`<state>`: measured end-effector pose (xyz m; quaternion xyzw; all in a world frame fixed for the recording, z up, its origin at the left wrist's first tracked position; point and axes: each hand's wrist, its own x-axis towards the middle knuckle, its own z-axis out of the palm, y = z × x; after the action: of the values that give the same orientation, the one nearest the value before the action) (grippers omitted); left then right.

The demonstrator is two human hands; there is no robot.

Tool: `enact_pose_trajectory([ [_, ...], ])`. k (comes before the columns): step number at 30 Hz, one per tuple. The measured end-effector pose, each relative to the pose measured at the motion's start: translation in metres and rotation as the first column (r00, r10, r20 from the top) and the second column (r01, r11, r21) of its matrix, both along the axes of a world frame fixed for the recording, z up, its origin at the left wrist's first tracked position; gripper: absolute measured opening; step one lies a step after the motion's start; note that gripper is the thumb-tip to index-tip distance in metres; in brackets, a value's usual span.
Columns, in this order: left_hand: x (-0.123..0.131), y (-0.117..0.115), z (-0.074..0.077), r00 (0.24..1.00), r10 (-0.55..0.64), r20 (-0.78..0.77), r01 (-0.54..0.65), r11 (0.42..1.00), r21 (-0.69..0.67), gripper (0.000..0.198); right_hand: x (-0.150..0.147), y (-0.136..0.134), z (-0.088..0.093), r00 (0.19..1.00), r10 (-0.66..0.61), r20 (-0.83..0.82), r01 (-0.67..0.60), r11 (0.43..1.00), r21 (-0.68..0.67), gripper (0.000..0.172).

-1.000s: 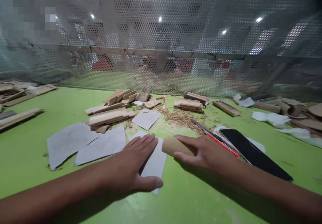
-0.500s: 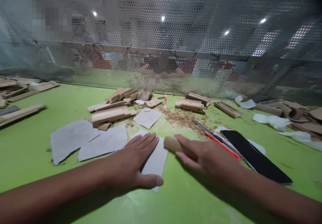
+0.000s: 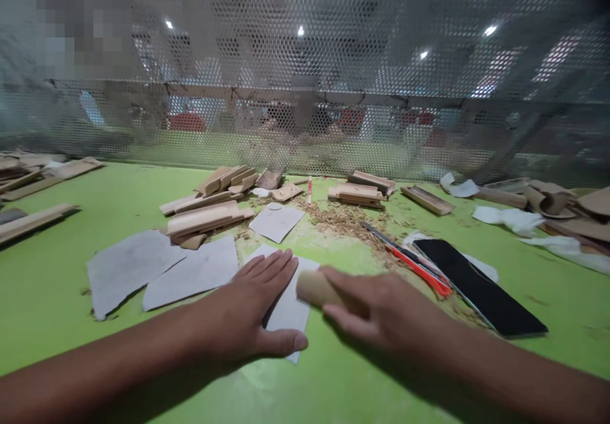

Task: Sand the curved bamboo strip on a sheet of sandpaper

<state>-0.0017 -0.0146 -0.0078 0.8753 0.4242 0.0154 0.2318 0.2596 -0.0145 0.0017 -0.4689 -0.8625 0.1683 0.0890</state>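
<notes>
My left hand (image 3: 248,309) lies flat, fingers spread, pressing a grey sandpaper sheet (image 3: 290,306) onto the green table (image 3: 333,386). Gripped in my right hand (image 3: 376,309) is a short rounded wooden piece (image 3: 314,287), its free end resting on the sheet's right edge, close to my left fingertips. Most of the piece is hidden under my fingers.
More grey sheets (image 3: 190,271) lie at left. Wooden strips (image 3: 210,211) and shavings (image 3: 343,220) sit behind, more strips (image 3: 359,192) further back. To the right are a red-handled tool (image 3: 414,265), a black slab (image 3: 476,284) and white cloths (image 3: 509,217). A perforated metal screen (image 3: 305,61) closes the far edge.
My right hand has slid the wooden piece leftward and nearer, onto the sandpaper's right edge. My left hand has stayed flat on the sheet.
</notes>
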Motion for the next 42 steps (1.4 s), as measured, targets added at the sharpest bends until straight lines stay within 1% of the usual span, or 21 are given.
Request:
enact_pose_trajectory([
  [2, 0.000, 0.000, 0.000, 1.000, -0.009, 0.004, 0.009, 1.000, 0.003, 0.102, 0.003, 0.005, -0.001, 0.999, 0.050, -0.018, -0.050, 0.998, -0.025, 0.045],
  [4, 0.000, 0.000, 0.001, 1.000, -0.008, -0.030, 0.008, 1.000, -0.010, 0.104, 0.009, 0.015, -0.002, 0.997, -0.074, 0.029, 0.072, 0.996, 0.056, 0.045],
  [6, 0.000, 0.000, 0.002, 0.998, 0.000, -0.069, -0.002, 1.000, -0.030, 0.105, 0.014, 0.027, -0.004, 0.978, -0.190, -0.087, 0.198, 0.976, 0.091, 0.048],
  [7, 0.000, 0.000, 0.003, 0.997, 0.003, -0.082, -0.006, 0.999, -0.038, 0.106, 0.015, 0.031, -0.005, 0.946, -0.245, -0.210, 0.256, 0.967, 0.024, 0.048],
  [8, 0.000, -0.001, 0.004, 0.996, 0.009, -0.087, -0.012, 0.999, -0.039, 0.106, 0.016, 0.033, -0.007, 0.885, -0.307, -0.350, 0.284, 0.952, -0.115, 0.046],
  [9, 0.000, -0.001, 0.004, 0.996, 0.013, -0.086, -0.016, 0.999, -0.037, 0.105, 0.016, 0.033, -0.009, 0.795, -0.383, -0.470, 0.261, 0.916, -0.304, 0.044],
  [10, 0.000, -0.001, 0.005, 0.997, 0.016, -0.080, -0.019, 0.999, -0.029, 0.105, 0.016, 0.033, -0.011, 0.693, -0.471, -0.546, 0.182, 0.847, -0.500, 0.042],
  [11, 0.000, -0.001, 0.004, 0.997, 0.018, -0.069, -0.019, 1.000, -0.019, 0.105, 0.015, 0.031, -0.014, 0.604, -0.554, -0.572, 0.056, 0.746, -0.664, 0.043],
  [12, 0.000, -0.002, 0.004, 0.998, 0.017, -0.057, -0.017, 1.000, -0.009, 0.104, 0.015, 0.029, -0.015, 0.544, -0.617, -0.568, -0.087, 0.632, -0.770, 0.046],
  [14, 0.000, -0.002, 0.003, 0.999, 0.015, -0.039, -0.014, 1.000, 0.008, 0.103, 0.015, 0.027, -0.018, 0.490, -0.680, -0.546, -0.334, 0.432, -0.838, 0.048],
  [15, 0.000, -0.002, 0.002, 0.999, 0.015, -0.035, -0.015, 1.000, 0.014, 0.103, 0.016, 0.026, -0.018, 0.481, -0.690, -0.541, -0.421, 0.359, -0.833, 0.047],
  [17, 0.000, -0.002, 0.001, 0.999, 0.016, -0.041, -0.016, 1.000, 0.019, 0.103, 0.018, 0.026, -0.019, 0.477, -0.685, -0.550, -0.531, 0.274, -0.802, 0.042],
  [23, 0.002, -0.003, 0.005, 0.996, 0.035, -0.082, -0.035, 0.999, -0.005, 0.101, 0.023, 0.024, -0.017, 0.471, -0.642, -0.605, -0.644, 0.218, -0.733, 0.024],
  [27, 0.005, -0.003, 0.010, 0.991, 0.046, -0.129, -0.052, 0.998, -0.043, 0.102, 0.023, 0.022, -0.017, 0.477, -0.634, -0.609, -0.670, 0.186, -0.718, 0.028],
  [32, 0.004, -0.004, 0.009, 0.991, 0.036, -0.127, -0.038, 0.999, -0.019, 0.100, 0.022, 0.022, -0.028, 0.508, -0.635, -0.581, -0.678, 0.121, -0.725, 0.040],
  [34, 0.003, -0.004, 0.009, 0.991, 0.032, -0.127, -0.032, 0.999, -0.001, 0.100, 0.021, 0.022, -0.030, 0.526, -0.636, -0.565, -0.647, 0.131, -0.751, 0.045],
  [35, 0.003, -0.004, 0.009, 0.991, 0.033, -0.129, -0.034, 0.999, -0.002, 0.100, 0.020, 0.021, -0.030, 0.540, -0.630, -0.558, -0.615, 0.157, -0.772, 0.050],
  [36, 0.003, -0.004, 0.009, 0.991, 0.037, -0.131, -0.038, 0.999, -0.008, 0.101, 0.019, 0.021, -0.028, 0.562, -0.615, -0.553, -0.562, 0.207, -0.801, 0.055],
  [38, 0.003, -0.004, 0.008, 0.991, 0.039, -0.129, -0.043, 0.999, -0.025, 0.103, 0.017, 0.021, -0.022, 0.601, -0.582, -0.548, -0.423, 0.350, -0.836, 0.060],
  [40, 0.002, -0.004, 0.007, 0.992, 0.035, -0.118, -0.038, 0.999, -0.021, 0.104, 0.015, 0.023, -0.014, 0.634, -0.547, -0.546, -0.276, 0.500, -0.821, 0.055],
  [42, 0.002, -0.003, 0.006, 0.993, 0.026, -0.116, -0.028, 1.000, -0.013, 0.104, 0.013, 0.025, -0.006, 0.699, -0.505, -0.506, -0.125, 0.610, -0.782, 0.047],
])
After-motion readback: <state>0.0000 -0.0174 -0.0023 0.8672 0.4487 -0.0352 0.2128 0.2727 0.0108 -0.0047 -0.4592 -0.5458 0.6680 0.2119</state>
